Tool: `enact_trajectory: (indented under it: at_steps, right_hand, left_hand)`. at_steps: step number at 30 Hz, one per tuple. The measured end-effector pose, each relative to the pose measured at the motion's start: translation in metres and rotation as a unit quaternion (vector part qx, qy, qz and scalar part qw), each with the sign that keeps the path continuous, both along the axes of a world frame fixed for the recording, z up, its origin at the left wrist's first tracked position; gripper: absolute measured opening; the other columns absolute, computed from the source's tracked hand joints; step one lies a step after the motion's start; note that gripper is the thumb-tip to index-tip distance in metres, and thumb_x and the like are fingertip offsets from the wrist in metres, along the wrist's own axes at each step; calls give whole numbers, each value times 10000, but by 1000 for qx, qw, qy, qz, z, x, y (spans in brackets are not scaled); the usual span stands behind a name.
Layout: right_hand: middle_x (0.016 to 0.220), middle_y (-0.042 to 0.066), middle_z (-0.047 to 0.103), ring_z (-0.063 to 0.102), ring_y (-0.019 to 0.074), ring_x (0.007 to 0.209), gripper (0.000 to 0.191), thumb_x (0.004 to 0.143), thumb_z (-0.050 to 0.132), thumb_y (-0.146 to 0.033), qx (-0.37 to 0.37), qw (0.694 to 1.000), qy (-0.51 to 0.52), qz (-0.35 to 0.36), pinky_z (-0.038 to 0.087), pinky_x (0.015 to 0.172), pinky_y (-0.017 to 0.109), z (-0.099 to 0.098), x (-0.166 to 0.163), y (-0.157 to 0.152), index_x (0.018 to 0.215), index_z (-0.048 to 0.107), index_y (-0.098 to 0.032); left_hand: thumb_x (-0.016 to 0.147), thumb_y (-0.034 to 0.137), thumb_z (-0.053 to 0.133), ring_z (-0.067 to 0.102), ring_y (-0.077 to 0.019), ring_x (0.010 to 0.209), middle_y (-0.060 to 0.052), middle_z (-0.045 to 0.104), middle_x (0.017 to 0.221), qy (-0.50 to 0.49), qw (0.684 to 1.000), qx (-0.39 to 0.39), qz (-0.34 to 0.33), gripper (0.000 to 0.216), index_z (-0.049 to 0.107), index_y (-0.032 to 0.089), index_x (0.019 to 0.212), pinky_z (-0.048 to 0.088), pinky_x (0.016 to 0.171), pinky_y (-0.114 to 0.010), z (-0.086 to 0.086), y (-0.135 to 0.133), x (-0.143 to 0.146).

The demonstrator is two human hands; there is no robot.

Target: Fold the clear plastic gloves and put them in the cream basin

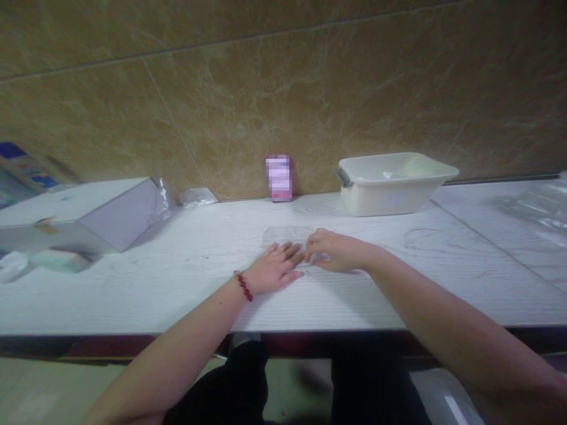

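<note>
A small, clear plastic piece (283,234), seemingly a bag or film, lies flat on the white wood-grain table (155,295). My left hand (275,268), with a red bead bracelet (243,286) at the wrist, rests palm down with fingers spread over the near edge of the plastic. Just to its right, my right hand (330,249) has its fingers curled and thumb brought in at the right end of the plastic. Its fingertips are close to the left fingers, and a bit of clear plastic shows by them.
A cream plastic basin (390,198) with a grey handle stands at the back right. A phone (279,178) leans on the tiled wall (310,106). On the left sits a white box (101,218) with a pale green item (62,260) before it. Crumpled clear plastic (544,206) lies far right.
</note>
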State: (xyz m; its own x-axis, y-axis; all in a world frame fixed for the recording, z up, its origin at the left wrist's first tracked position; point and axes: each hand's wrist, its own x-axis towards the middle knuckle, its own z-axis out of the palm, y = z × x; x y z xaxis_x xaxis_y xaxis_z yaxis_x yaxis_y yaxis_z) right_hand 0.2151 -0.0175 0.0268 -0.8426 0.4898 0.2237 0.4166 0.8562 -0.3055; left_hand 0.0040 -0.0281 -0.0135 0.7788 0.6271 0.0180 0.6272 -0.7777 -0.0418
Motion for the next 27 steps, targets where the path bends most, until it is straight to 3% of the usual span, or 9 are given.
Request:
enact_trajectory:
  at_steps: [10,16,27]
  right_hand:
    - [771,37,549,459,143,809,121,707,505,-148,19,1000,11,1,345,753,281,-10,-5,6,771,604,-179]
    - [748,32,545,465,133,784,96,699,510,-138,21,1000,12,6,340,746,269,-13,-6,7,710,599,-171]
    - [708,23,571,487,131,745,139,683,489,-103,-7,1000,-17,21,354,720,261,-12,-5,9,708,609,-168]
  left_hand:
    - [844,466,167,157,-211,1233,-76,217,1348,5,1000,1,1,503,289,199,1253,117,971,-402,0,0,0]
    - [841,474,167,155,-203,1234,-84,213,1348,5,1000,-2,6,531,219,185,1283,106,978,-389,0,0,0]
    - [825,489,221,177,-200,1229,-105,231,1339,-40,999,-17,2,576,236,132,1277,133,989,-374,0,2,-1]
